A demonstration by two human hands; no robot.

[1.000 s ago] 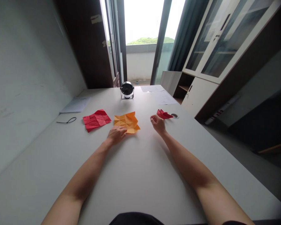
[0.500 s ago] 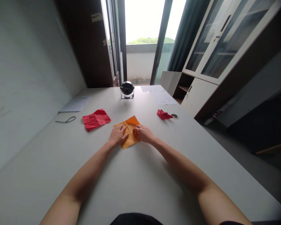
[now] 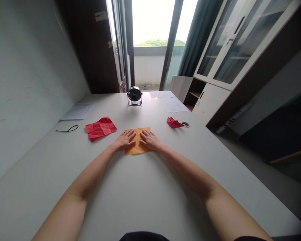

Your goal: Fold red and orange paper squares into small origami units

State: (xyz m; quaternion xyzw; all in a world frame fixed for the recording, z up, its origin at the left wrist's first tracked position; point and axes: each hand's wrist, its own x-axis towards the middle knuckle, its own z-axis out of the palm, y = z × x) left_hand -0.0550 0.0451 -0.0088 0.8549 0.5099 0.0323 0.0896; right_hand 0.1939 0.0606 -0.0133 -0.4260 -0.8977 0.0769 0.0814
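Note:
An orange sheet of paper (image 3: 137, 149) lies flat on the white table, with faint creases across it. My left hand (image 3: 125, 140) rests palm down on its left part, fingers stretched out. On the right part, my right hand (image 3: 150, 140) lies flat too, its fingers spread. Both hands cover portions of the sheet. To the left is a creased red sheet of paper (image 3: 101, 128), spread out and slightly raised in places. A folded red paper piece (image 3: 174, 123) sits to the right, against a white ring-shaped roll (image 3: 186, 124).
A round black device on a metal stand (image 3: 134, 96) stands at the table's far side. White papers (image 3: 175, 104) lie at the back right, and more papers (image 3: 77, 111) by the left wall. A thin black cord (image 3: 67, 129) is near them.
The orange sheet has turned and now lies squarer to me, its raised far corner down flat. My right hand has gone from bent fingers to spread flat; the left has flattened out.

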